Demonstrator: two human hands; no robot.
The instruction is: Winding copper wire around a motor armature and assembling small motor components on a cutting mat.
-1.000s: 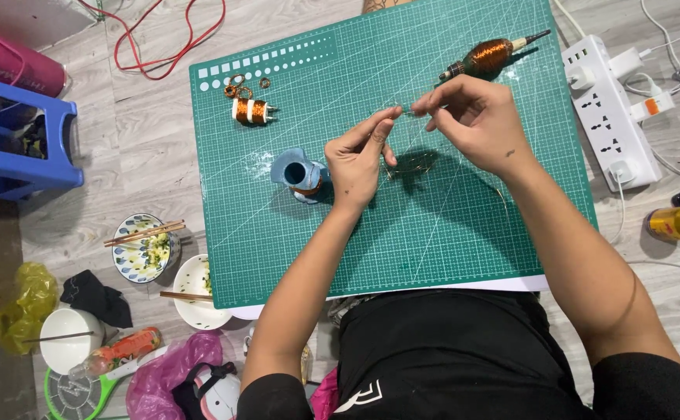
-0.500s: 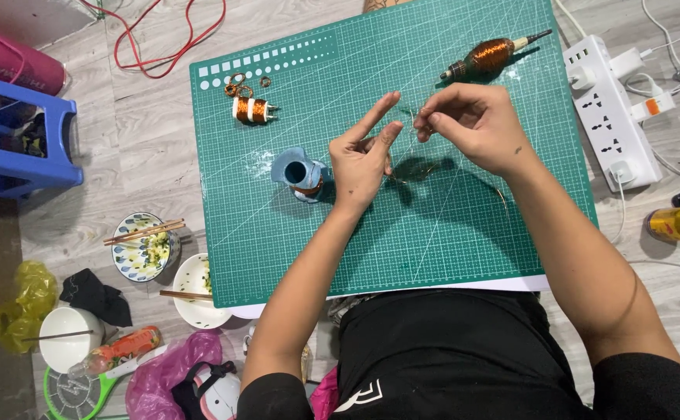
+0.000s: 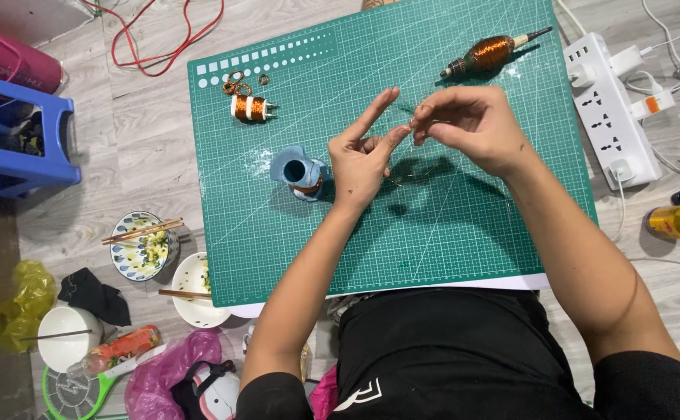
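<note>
So both my hands are up over the green cutting mat (image 3: 464, 233): my right hand (image 3: 468, 128) has its fingertips pinched shut on a thin bit of copper wire (image 3: 420, 109), and my left hand (image 3: 363, 159) is half open, index finger stretched out and the thumb tip coming in right beside that pinch, though I can't tell if it actually grips the wire. Just left of my left hand a blue spool (image 3: 299, 173) sits on the mat, with a small copper-wound bobbin (image 3: 249, 107) further up and a bigger copper coil on a spindle (image 3: 489, 54) near the top edge, next to the white power strip (image 3: 610, 109).
</note>
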